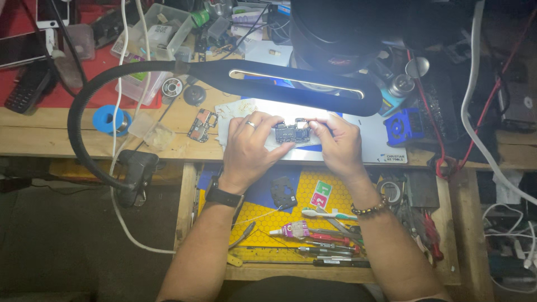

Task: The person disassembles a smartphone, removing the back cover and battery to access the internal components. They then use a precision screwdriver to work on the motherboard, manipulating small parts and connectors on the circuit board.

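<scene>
— What's in your hands there?

— A small dark circuit board (291, 133), pinched at both ends above the pale work mat (358, 150) on the tabletop (33, 134), right under the lamp head (296, 84). My left hand (249, 148) has its fingers (274, 124) closed on the board's left edge, ring showing; my right hand (338, 142) grips the right edge, fingertips (314, 124) curled over the top corner. Both are shut on the board, nothing slack.

— How do you hold it well?

— By the edges only, I'd say. Pads off the chips and connectors, board level and in the brightest patch of light, wrists propped on the tabletop's front lip so nothing trembles. Too hard a squeeze could flex it, so I judge a light, even pinch from both sides is best.

— And around you?

— A second bare board (202, 125) lies just left of the mat, apart from my hand. A blue tape roll (110, 120) sits farther left, by the lamp's gooseneck (84, 117). Below, the open drawer (263, 221) holds a black cover plate (284, 193), a toothbrush (327, 213), a glue tube (291, 230) and screwdrivers (330, 249). A blue fan-like block (404, 126) stands at the right, well clear of my fingers.
</scene>
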